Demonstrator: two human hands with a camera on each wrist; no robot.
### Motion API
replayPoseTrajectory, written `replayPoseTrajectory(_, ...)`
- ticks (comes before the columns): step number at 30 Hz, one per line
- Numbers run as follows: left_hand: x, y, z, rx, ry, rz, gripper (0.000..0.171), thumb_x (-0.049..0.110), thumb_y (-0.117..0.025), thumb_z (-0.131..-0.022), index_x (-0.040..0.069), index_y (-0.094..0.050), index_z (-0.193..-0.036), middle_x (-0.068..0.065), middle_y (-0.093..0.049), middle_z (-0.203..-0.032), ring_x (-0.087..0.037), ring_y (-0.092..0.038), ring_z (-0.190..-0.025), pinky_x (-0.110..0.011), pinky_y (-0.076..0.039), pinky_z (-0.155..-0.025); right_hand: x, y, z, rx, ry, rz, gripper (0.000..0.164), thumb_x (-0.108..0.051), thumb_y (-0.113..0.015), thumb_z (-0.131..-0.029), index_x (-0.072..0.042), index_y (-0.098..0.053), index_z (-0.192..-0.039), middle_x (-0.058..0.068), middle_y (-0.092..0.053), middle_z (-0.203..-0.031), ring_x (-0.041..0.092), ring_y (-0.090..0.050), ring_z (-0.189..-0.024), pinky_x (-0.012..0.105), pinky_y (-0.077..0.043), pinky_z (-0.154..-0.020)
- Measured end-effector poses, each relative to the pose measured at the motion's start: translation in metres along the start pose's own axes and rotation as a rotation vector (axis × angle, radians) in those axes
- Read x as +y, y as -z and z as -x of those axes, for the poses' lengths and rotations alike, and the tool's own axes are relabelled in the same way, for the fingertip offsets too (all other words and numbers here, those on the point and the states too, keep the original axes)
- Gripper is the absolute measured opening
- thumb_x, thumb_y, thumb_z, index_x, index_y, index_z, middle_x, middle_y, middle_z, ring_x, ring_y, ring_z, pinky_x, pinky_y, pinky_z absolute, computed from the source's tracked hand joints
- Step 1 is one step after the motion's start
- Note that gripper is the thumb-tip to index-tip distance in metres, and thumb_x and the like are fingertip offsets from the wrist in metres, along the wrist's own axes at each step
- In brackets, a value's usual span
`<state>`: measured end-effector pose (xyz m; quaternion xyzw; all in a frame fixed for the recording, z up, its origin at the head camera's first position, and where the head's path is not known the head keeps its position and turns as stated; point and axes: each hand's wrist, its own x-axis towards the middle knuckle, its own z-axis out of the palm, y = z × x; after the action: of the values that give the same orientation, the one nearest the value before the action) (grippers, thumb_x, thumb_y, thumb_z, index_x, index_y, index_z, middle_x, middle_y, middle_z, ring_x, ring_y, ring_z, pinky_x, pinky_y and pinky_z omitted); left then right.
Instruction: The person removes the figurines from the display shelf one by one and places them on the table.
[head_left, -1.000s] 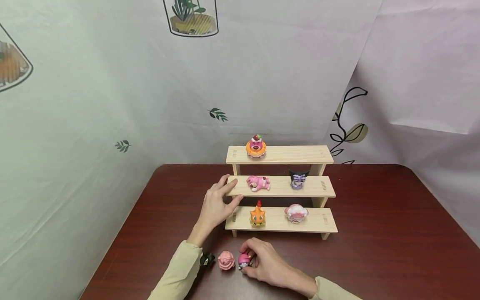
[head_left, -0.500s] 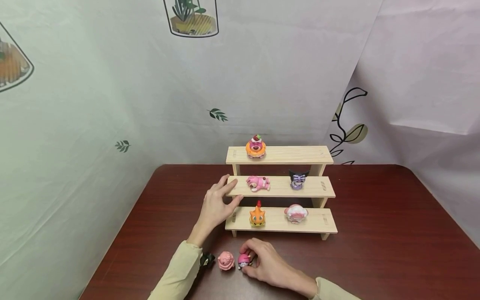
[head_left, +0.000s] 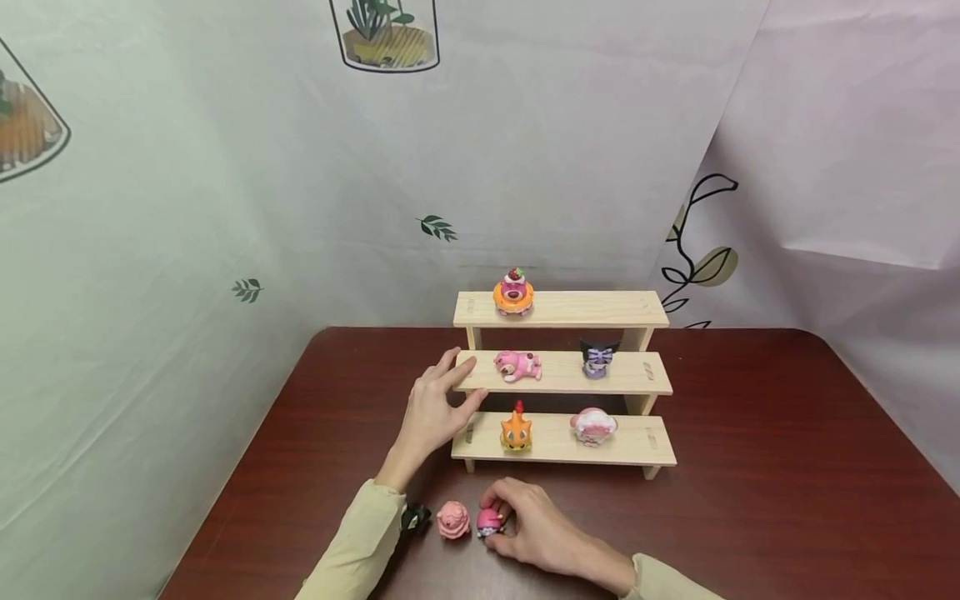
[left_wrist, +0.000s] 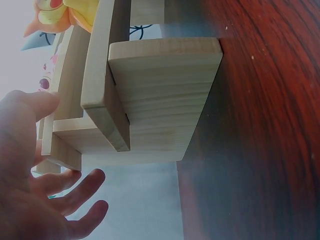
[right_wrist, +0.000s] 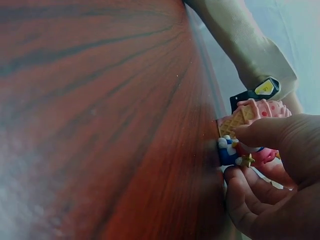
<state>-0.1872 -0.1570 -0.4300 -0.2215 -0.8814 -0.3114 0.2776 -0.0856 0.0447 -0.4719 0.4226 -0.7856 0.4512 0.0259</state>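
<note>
In the head view my left hand [head_left: 433,408] is at the left end of a three-tier wooden display shelf [head_left: 555,448], thumb at the middle board's front edge, forefinger over its top. The left wrist view shows that hand [left_wrist: 37,170] against the board's end, other fingers hanging free. On the table, my right hand [head_left: 536,529] pinches a small pink-and-blue figurine [head_left: 489,521] between thumb and fingers. The right wrist view shows its blue-and-white base [right_wrist: 228,151], partly covered by the hand [right_wrist: 285,175]. Just left stands a pink figurine [head_left: 453,520] with a waffle-cone base [right_wrist: 237,119].
A dark item [head_left: 412,518] lies beside the left sleeve. The shelf bears an orange-ring figurine [head_left: 513,295] on top, a lying pink bear [head_left: 517,365] and a purple figurine [head_left: 597,361] midway, and an orange figurine [head_left: 516,433] and a pink-white one [head_left: 594,426] below.
The pink-and-blue figurine has turned or tilted slightly in my right hand's fingers. Both hands stay where they were, and the camera view shifts a little.
</note>
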Motion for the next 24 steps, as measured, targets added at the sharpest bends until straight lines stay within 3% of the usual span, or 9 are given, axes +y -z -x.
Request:
replayPoseTrajectory(12,-0.001,-0.001,0.000,0.007,-0.003,0.009,0.047,0.026,-0.081,-0.083,0.006,-0.071,-0.126,-0.023,-0.059,-0.133,-0.045,-0.062,-0.105,-0.062,-0.046,-0.087,-0.002,0.004,0.004,0.004,-0.030,-0.034,0.036,0.002,-0.085,-0.072,-0.006,-0.062,-0.098,-0.002,-0.063,-0.092,0.001,-0.061,-0.078,0.017,-0.050,-0.066)
replayPoseTrajectory(24,0.000,0.000,0.000,0.006,-0.008,0.006,0.047,0.026,-0.080,-0.084,0.006,-0.071,-0.126,-0.023,-0.059,-0.134,-0.045,-0.063,-0.104,-0.062,-0.047,-0.087,-0.010,0.030,0.008,-0.022,-0.120,-0.069,0.036,0.000,-0.084,-0.076,-0.003,-0.062,-0.104,0.004,-0.064,-0.093,0.008,-0.062,-0.078,0.023,-0.053,-0.065)
